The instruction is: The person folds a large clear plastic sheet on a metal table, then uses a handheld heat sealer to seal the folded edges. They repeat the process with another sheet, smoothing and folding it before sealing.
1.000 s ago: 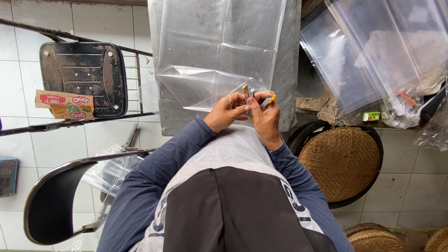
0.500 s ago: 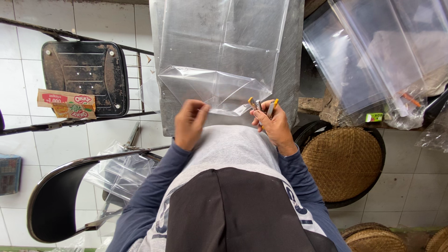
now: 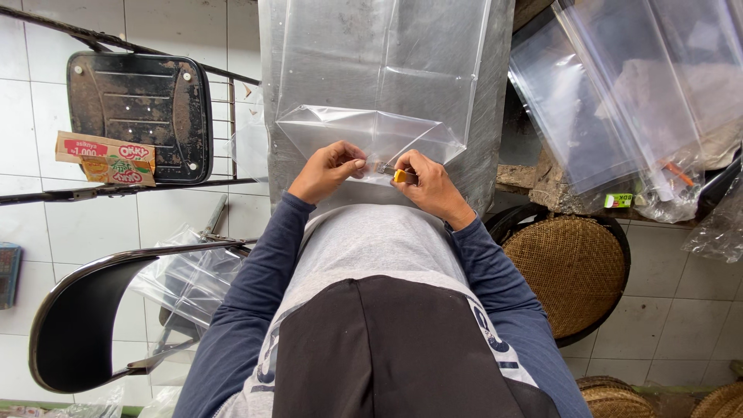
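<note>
Both hands meet at the near edge of a grey metal desk (image 3: 495,93). The left hand (image 3: 325,172) pinches the near edge of a clear, puffed-open plastic bag (image 3: 371,133) lying on the desk, while the right hand (image 3: 433,186) is closed on a small yellow tool (image 3: 403,176) against that edge. A round woven wicker tray (image 3: 573,267) sits at right.

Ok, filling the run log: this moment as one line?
left hand: pinching clear plastic bag edge | right hand: holding small yellow-handled tool at bag | bag on grey table
</note>
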